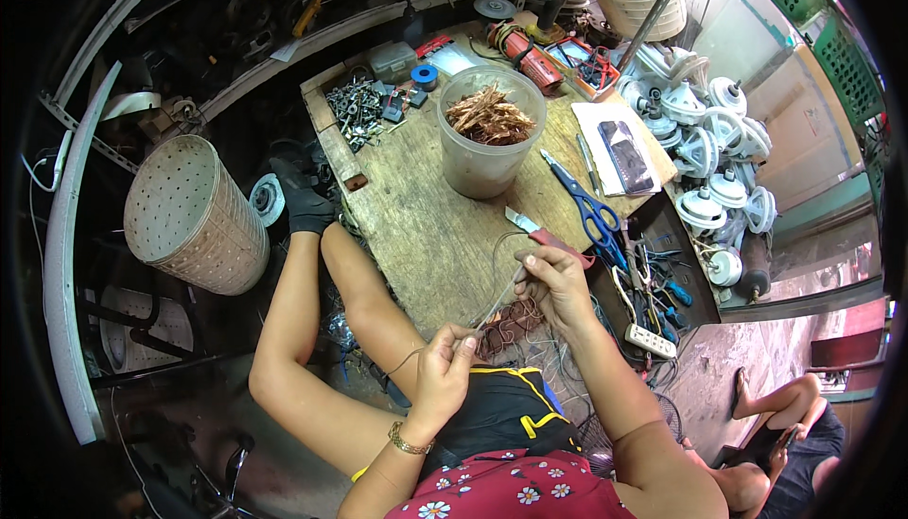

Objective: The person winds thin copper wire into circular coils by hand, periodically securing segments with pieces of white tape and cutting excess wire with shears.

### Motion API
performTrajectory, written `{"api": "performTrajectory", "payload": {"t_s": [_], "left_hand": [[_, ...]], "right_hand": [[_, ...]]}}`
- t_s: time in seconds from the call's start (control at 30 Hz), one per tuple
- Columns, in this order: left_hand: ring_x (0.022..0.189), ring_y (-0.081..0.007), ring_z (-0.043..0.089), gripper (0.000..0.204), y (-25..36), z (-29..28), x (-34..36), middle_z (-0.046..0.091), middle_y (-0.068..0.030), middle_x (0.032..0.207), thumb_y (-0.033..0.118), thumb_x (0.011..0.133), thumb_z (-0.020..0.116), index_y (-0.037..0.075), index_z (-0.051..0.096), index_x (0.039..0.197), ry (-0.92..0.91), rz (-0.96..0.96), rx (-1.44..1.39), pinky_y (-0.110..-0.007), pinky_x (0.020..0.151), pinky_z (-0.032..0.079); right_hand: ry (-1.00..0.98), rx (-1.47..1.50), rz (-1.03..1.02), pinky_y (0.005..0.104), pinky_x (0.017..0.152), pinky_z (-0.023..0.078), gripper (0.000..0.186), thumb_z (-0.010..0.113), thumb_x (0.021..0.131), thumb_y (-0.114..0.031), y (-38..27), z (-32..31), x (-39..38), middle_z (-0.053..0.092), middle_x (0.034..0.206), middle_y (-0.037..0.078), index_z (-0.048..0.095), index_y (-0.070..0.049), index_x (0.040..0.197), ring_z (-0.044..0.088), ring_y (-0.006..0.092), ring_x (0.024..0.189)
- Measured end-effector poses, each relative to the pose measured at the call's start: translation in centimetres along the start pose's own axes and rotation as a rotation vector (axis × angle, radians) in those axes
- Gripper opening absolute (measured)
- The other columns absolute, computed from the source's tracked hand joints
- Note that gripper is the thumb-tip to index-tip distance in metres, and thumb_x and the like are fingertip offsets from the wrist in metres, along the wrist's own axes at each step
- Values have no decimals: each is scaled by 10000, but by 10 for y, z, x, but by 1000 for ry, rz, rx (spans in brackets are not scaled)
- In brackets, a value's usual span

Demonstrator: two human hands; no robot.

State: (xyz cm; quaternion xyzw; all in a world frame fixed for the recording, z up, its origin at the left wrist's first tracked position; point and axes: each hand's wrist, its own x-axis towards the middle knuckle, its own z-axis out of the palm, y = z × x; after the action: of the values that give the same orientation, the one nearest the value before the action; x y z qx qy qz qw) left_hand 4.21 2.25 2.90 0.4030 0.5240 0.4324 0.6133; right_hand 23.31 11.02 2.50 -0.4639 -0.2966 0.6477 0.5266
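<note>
A thin greyish wire (497, 302) runs on a slant between my two hands, above the table's near edge. My left hand (445, 374) pinches its lower end, and a thin brown strand trails off to the left. The upper end is between the closed fingers of my right hand (556, 289). Just beyond that hand lies a knife with a red handle (549, 238) and a short metal blade; whether the fingers touch it, I cannot tell. A bundle of reddish-brown wires (512, 325) sits beneath the hands.
On the wooden table (402, 226) stands a plastic tub (480, 164) of copper strands. Blue scissors (588, 209), a phone (625, 155) and a pile of screws (355, 111) lie around it. A tool drawer (695, 306) is at right. Another person (794, 434) sits at lower right.
</note>
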Motion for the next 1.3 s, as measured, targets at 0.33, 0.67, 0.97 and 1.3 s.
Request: {"api": "performTrajectory", "payload": {"t_s": [0.33,0.67,0.97,1.3], "left_hand": [[538,-5,302,75,-4,-5,3,378,76,641,106,961,480,34,499,954,34,68,-113,-176,469,244],[901,-76,525,100,1,-12,-9,576,-41,943,99,948,506,0,515,956,95,12,-132,-213,817,417],[645,-87,579,70,19,-6,-19,622,-60,745,52,926,527,-18,531,931,143,277,168,-222,607,463],[566,-55,514,60,17,-8,-26,577,-40,647,16,877,564,-2,533,829,207,377,391,-214,511,406]], "right_hand": [[213,-1627,-462,393,789,434,348,696,714,-104,3,-42,46,559,1016,165,603,-31,1041,543,328,922],[-141,-268,208,271,649,470,217,575,904,-191,-20,3,-28,561,803,36,493,-70,1065,544,111,688],[-528,-171,411,216,511,428,239,487,942,-82,-5,42,-64,584,768,94,384,-6,1144,528,105,567],[-582,-266,352,212,488,391,195,481,937,-52,-10,51,-70,563,748,74,400,-26,1113,468,86,533]]}}
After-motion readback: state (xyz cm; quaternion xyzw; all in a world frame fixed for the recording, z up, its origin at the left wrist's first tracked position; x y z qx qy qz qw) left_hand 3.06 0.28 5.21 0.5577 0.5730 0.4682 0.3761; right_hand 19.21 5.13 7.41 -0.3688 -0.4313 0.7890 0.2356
